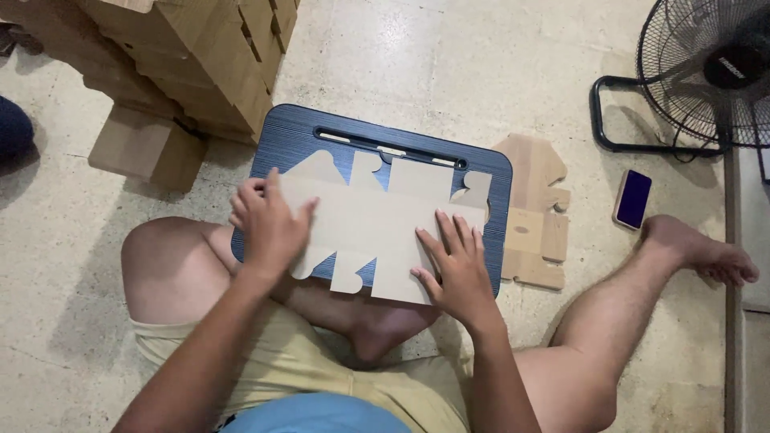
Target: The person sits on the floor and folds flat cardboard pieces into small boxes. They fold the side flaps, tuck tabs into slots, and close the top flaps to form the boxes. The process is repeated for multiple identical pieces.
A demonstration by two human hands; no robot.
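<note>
Two hands, left hand (pixel 269 227) and right hand (pixel 457 269), press open-palmed on the flat pale die-cut cardboard blank (pixel 377 224) lying on the dark blue lap board (pixel 277 144); uneven pressure could skew or crease it.

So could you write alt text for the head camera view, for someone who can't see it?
A seated person presses a flat die-cut cardboard box blank onto a dark blue lap desk with the left hand and right hand. Stacked cardboard, more flat blanks, a phone and a floor fan surround them.
</note>
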